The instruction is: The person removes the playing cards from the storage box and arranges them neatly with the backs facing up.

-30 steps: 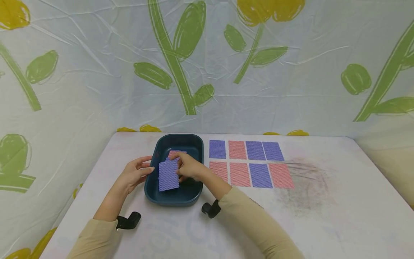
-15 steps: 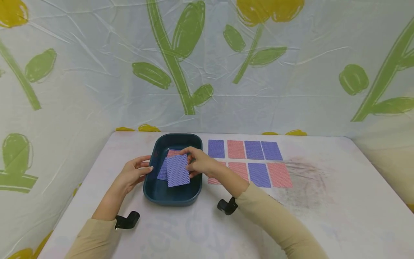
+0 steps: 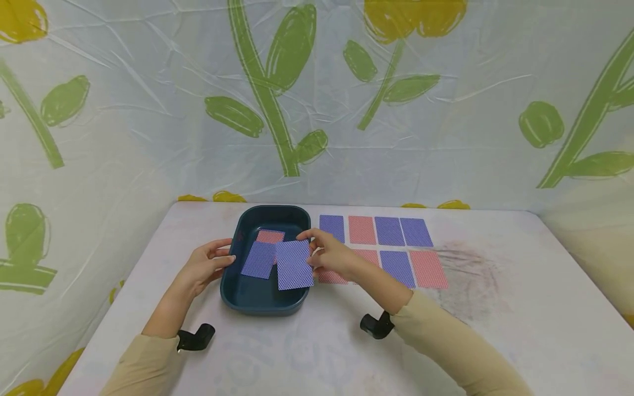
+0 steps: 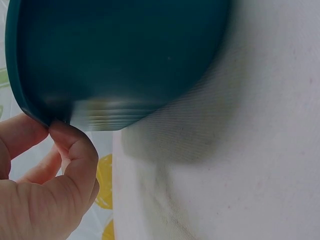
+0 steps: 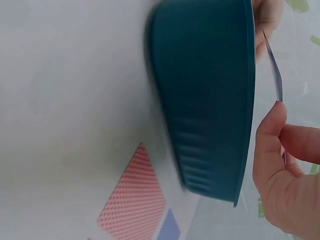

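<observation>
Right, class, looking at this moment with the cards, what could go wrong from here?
The blue-patterned rectangular card might slip: the right hand grips it only along one side. It could also catch the rim of the dark teal, rounded rectangular tub, since it overlaps that rim in the head view. And that hand reaches across the nearer row of red- and blue-patterned cards, so it may nudge them out of line.

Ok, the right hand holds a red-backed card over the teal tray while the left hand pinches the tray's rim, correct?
Not red-backed: the head view shows a blue-backed card in the right hand, over the teal tray, and the left hand pinches the tray's rim.
</observation>
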The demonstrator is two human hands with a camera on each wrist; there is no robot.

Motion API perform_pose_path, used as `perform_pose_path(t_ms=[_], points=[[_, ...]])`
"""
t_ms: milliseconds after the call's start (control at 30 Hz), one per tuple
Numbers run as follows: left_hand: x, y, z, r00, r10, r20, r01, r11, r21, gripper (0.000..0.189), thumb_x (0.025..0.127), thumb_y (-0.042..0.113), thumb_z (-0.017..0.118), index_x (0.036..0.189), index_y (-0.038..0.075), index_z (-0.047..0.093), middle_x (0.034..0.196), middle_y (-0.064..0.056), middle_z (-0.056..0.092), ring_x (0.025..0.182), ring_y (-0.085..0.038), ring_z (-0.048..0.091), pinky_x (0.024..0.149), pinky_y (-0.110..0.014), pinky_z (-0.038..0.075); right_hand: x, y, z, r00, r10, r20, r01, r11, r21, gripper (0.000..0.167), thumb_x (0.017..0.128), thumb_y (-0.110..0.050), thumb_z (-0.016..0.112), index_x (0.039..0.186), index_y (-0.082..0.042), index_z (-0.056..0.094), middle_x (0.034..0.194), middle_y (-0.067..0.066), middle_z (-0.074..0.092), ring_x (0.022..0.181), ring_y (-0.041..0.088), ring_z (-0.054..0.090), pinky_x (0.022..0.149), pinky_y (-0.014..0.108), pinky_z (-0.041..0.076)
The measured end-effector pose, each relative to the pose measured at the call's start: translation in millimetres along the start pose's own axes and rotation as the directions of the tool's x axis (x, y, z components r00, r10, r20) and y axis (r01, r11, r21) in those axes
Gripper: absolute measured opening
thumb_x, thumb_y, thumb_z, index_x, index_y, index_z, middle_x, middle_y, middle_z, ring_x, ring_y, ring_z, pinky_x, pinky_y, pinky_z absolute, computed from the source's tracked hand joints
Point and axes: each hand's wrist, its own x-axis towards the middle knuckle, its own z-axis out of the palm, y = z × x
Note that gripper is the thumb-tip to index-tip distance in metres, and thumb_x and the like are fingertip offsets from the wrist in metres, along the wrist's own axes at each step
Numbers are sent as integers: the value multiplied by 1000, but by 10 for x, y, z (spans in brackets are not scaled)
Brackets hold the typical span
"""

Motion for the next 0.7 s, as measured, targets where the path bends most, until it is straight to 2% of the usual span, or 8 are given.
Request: perform_pose_path(t_ms=[233, 567, 700], points=[[-4, -6, 3, 1000, 4, -2, -4, 1000, 4, 54, 90, 3, 57, 140, -1, 36, 118, -18, 47, 92, -20, 55, 77, -24, 49, -145, 105, -98, 999, 10, -37, -11, 1000, -6, 49, 85, 10, 54, 131, -4, 44, 92, 12, 40, 69, 21, 53, 59, 27, 51], [-8, -14, 9, 1000, 2, -1, -2, 1000, 8, 55, 91, 5, 57, 141, 1, 35, 123, -20, 45, 97, -23, 54, 81, -27, 48, -335, 320, -264, 998, 34, -56, -32, 999, 30, 48, 86, 8, 53, 131, -1, 42, 92, 11, 40, 79, 22, 54, 63, 30, 53], [-6, -17, 5, 1000, 7, -1, -7, 1000, 14, 55, 91, 5, 57, 141, 1, 35, 122, -20, 46, 96, -23, 54, 81, -28, 48, -403, 422, -312, 996, 65, -62, -61, 996, 59, 49, 85, 5, 54, 132, -2, 40, 91, 11, 40, 75, 21, 54, 63, 29, 52]])
